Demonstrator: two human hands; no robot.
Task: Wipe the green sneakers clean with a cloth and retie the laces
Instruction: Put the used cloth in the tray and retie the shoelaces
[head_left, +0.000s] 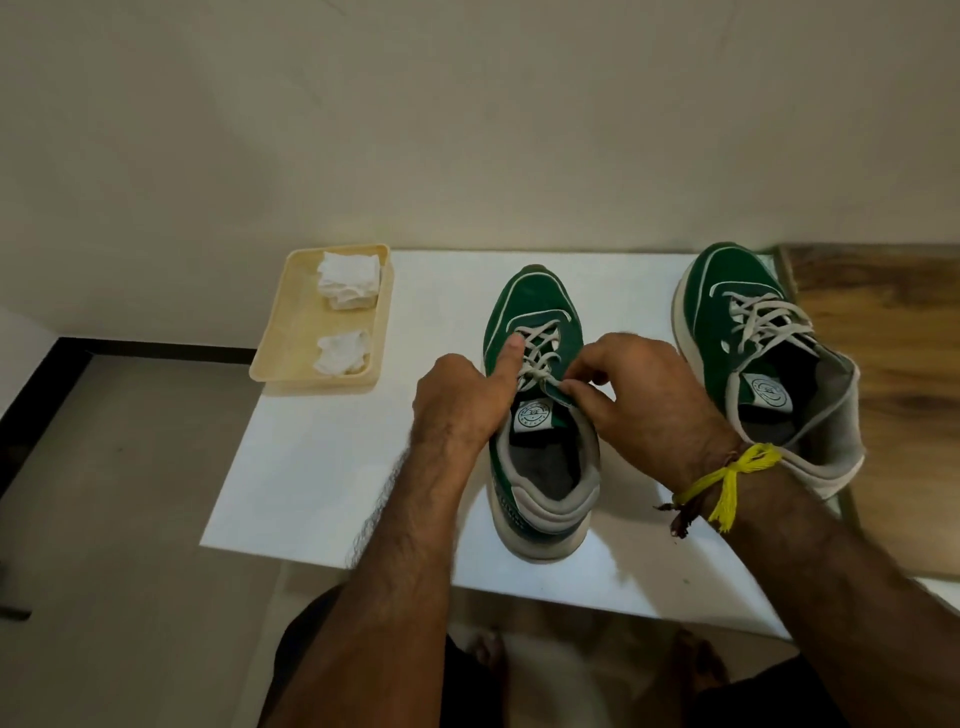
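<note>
Both hands work the near sneaker (540, 415): our left hand (462, 400) steadies its side, thumb pressing the laces (537, 353), while our right hand (639, 395) pinches a lace end to tie.

No readable text in view.
Both sneakers carry a white tongue label with a round green emblem: one on the sneaker under my hands (533, 414), one on the sneaker to my right (771, 391). Lettering on both is too small and blurred to make out. Some marking on the near sneaker's heel side, also illegible.
</note>
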